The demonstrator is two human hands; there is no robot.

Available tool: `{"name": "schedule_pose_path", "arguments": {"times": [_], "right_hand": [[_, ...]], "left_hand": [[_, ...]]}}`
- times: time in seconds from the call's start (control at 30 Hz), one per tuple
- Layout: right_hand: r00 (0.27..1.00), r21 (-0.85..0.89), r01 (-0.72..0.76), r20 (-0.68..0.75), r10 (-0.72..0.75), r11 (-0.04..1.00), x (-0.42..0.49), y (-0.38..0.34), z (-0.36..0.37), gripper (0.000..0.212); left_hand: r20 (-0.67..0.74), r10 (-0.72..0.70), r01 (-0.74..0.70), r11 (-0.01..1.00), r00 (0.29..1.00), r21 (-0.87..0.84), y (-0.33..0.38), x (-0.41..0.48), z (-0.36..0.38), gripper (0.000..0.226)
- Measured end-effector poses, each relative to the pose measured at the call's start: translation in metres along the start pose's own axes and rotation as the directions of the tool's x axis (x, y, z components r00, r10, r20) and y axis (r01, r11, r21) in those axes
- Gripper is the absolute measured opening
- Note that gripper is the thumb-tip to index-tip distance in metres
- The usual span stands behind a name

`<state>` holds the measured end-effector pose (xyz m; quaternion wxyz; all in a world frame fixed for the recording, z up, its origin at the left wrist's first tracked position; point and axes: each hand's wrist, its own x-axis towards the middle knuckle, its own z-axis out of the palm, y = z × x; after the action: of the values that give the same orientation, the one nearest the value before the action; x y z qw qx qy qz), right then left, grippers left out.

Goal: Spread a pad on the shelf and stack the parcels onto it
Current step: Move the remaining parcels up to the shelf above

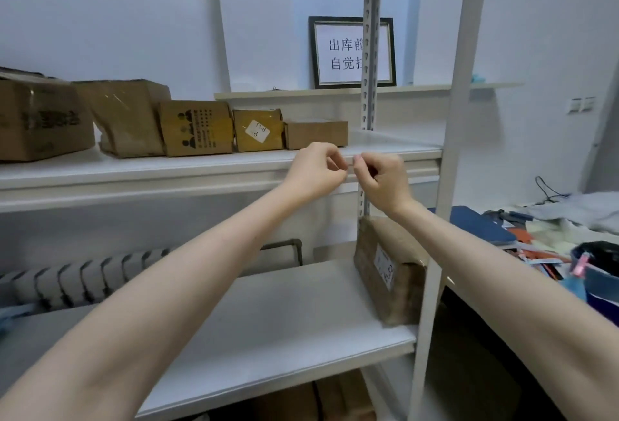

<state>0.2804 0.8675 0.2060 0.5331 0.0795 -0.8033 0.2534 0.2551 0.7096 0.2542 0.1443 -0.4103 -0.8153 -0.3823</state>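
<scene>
A thin white pad [395, 144] lies on the upper shelf [140, 172], on its right part. My left hand [315, 169] and my right hand [382, 179] are close together at the shelf's front edge, and each pinches the pad's front edge with curled fingers. Several brown cardboard parcels stand in a row on the same shelf to the left: a large box [40, 119], a wrapped one [127, 115], a printed one [196, 127], a taped one with a white label [258, 131] and a small one [316, 134]. Another parcel [388, 266] lies on the lower shelf [284, 313] at its right end.
White shelf uprights [452, 152] stand just right of my hands. A framed notice [348, 52] leans on a ledge behind the shelf. To the right is a cluttered surface with a blue folder [482, 226] and a dark bin [599, 263]. A radiator [77, 276] sits behind the lower shelf.
</scene>
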Motion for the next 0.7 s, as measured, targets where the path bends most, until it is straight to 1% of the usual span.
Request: {"name": "schedule_pose_path", "arguments": {"times": [0.03, 0.1, 0.17, 0.23, 0.27, 0.33, 0.4, 0.47, 0.5, 0.53, 0.6, 0.63, 0.7], "right_hand": [[0.999, -0.031, -0.012, 0.034, 0.013, 0.999, -0.013, 0.006, -0.002, 0.043], [0.991, -0.133, -0.073, 0.102, 0.087, 0.988, -0.037, 0.022, -0.007, 0.038], [0.970, -0.236, -0.125, 0.174, 0.168, 0.964, -0.058, 0.029, -0.009, 0.026], [0.922, -0.355, -0.191, 0.256, 0.291, 0.915, -0.076, 0.041, -0.006, 0.012], [0.884, -0.419, -0.233, 0.284, 0.370, 0.878, -0.082, 0.048, -0.003, 0.013], [0.791, -0.523, -0.338, 0.292, 0.537, 0.783, -0.093, 0.064, 0.004, 0.034], [0.673, -0.606, -0.412, 0.301, 0.675, 0.681, -0.101, 0.082, 0.013, 0.056], [0.556, -0.699, -0.421, 0.305, 0.773, 0.578, -0.108, 0.100, 0.021, 0.069], [0.516, -0.735, -0.416, 0.294, 0.804, 0.536, -0.109, 0.109, 0.024, 0.072], [0.487, -0.759, -0.416, 0.280, 0.827, 0.501, -0.111, 0.119, 0.028, 0.073], [0.459, -0.782, -0.424, 0.249, 0.853, 0.457, -0.112, 0.140, 0.033, 0.073], [0.446, -0.792, -0.425, 0.239, 0.863, 0.439, -0.111, 0.149, 0.036, 0.074], [0.392, -0.800, -0.450, 0.223, 0.893, 0.398, -0.106, 0.170, 0.042, 0.081]], "left_hand": [[0.037, -0.004, 0.004, 1.000, 0.999, -0.014, -0.001, -0.004, 0.008, 0.003], [0.116, -0.021, 0.026, 0.999, 0.993, -0.040, -0.006, -0.009, 0.027, 0.002], [0.173, -0.046, 0.052, 0.998, 0.984, -0.031, -0.013, -0.012, 0.041, 0.003], [0.206, -0.089, 0.096, 0.995, 0.974, -0.022, -0.022, -0.013, 0.058, 0.006], [0.216, -0.114, 0.120, 0.993, 0.970, -0.016, -0.027, -0.013, 0.065, 0.009], [0.226, -0.170, 0.176, 0.984, 0.959, -0.005, -0.039, -0.012, 0.081, 0.011], [0.234, -0.235, 0.242, 0.970, 0.943, -0.001, -0.054, -0.011, 0.096, 0.009], [0.253, -0.306, 0.317, 0.948, 0.918, -0.001, -0.071, -0.008, 0.113, 0.006], [0.268, -0.341, 0.355, 0.935, 0.901, -0.001, -0.078, -0.007, 0.120, 0.006], [0.286, -0.375, 0.391, 0.921, 0.882, 0.001, -0.087, -0.004, 0.129, 0.006], [0.306, -0.428, 0.445, 0.895, 0.851, 0.014, -0.103, 0.000, 0.143, 0.006], [0.313, -0.445, 0.462, 0.887, 0.839, 0.022, -0.110, 0.002, 0.149, 0.006], [0.331, -0.474, 0.490, 0.871, 0.816, 0.040, -0.126, 0.010, 0.164, 0.006]]}}
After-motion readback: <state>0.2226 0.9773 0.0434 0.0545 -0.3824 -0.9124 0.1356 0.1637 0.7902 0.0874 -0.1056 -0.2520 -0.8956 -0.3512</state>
